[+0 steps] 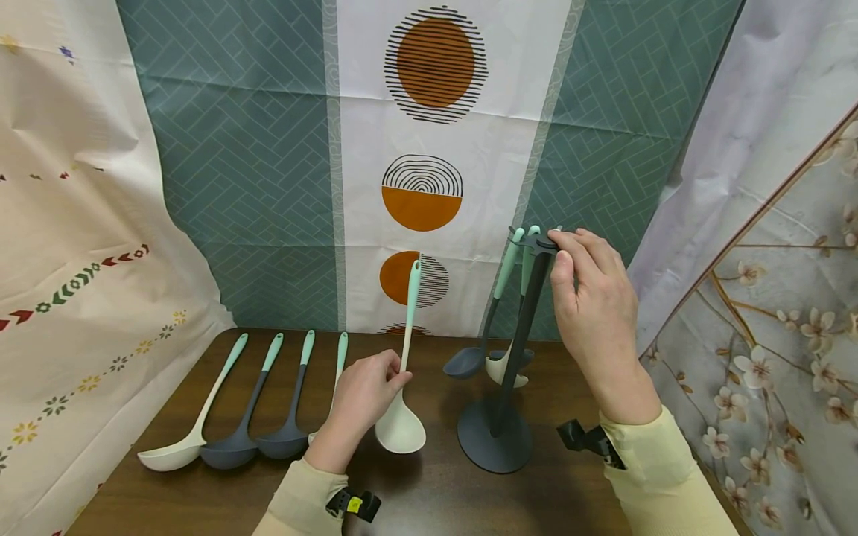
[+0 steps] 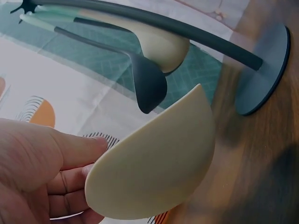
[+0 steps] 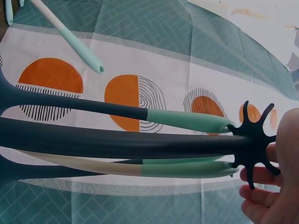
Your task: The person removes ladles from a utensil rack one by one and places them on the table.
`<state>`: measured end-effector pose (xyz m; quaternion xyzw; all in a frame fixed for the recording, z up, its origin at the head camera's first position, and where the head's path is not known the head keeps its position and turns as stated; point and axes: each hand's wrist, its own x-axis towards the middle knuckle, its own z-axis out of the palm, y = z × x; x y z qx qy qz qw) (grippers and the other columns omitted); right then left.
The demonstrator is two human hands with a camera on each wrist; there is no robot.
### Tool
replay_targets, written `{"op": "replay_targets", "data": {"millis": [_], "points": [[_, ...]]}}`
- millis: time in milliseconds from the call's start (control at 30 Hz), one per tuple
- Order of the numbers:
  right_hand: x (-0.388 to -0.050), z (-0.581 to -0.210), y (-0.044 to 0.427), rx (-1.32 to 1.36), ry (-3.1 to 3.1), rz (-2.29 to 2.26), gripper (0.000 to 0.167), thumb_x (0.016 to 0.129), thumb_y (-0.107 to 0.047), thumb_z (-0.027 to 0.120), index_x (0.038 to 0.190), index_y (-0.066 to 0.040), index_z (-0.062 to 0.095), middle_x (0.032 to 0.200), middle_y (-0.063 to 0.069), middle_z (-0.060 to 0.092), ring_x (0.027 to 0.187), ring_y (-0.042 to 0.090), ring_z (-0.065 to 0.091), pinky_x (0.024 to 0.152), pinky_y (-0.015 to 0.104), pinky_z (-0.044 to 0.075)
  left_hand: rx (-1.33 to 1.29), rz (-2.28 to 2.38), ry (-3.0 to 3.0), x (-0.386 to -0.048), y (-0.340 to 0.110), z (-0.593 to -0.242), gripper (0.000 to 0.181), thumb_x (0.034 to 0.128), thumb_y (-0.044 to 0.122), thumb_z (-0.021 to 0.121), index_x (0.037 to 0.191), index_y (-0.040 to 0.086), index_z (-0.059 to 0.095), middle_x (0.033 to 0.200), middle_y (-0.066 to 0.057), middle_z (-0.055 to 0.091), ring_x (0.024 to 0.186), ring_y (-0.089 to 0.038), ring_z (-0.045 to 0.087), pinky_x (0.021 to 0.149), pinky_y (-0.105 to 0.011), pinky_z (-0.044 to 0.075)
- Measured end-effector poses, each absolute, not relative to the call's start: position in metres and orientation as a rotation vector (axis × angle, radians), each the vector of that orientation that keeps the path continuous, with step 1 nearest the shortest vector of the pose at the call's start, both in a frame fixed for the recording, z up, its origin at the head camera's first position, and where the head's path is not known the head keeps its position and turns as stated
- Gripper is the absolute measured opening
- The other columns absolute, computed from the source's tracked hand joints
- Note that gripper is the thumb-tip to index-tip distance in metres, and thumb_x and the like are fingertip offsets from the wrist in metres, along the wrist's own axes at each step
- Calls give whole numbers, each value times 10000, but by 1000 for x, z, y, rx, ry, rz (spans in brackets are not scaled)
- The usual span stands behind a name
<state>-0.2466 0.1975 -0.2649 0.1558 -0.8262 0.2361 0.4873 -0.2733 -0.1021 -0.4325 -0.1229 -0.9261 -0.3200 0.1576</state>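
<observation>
My left hand pinches the stem of a cream ladle with a mint handle and holds it upright, left of the dark stand. In the left wrist view the cream bowl is beyond the thumb and fingers of my left hand. My right hand touches the hooked top of the stand; in the right wrist view its fingers curl around the hooks. Dark ladles and a cream utensil hang from the stand by mint handles.
Several ladles lie at the left of the brown table: a cream one, two dark ones, and another partly behind my left hand. Patterned cloths hang behind and at both sides.
</observation>
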Motion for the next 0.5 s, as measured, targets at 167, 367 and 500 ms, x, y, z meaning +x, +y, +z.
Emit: {"op": "replay_targets", "data": {"millis": [167,367,500], "points": [[-246,-265,198,382,-2003,575,468,1171,-318,415,1426,-102,742,1437,159,674,1464,315,550,1167,602,440,-341,-914,-2668,-276,-104,-436,198,958,195,889,887,146,711,711,66,654,609,-129,544,555,-332,449],[-246,-265,198,381,-1998,576,468,1170,-318,416,1421,-100,746,1434,159,676,1462,317,553,1162,605,444,-329,-897,-2683,-280,-106,-442,200,959,184,885,872,145,709,705,66,635,610,-133,539,551,-332,447],[-246,-265,197,382,-2000,574,466,1170,-317,418,1420,-99,746,1438,159,675,1459,319,555,1158,609,447,-317,-884,-2701,-282,-108,-445,213,956,189,888,862,144,703,707,59,640,611,-139,549,548,-340,453]]}}
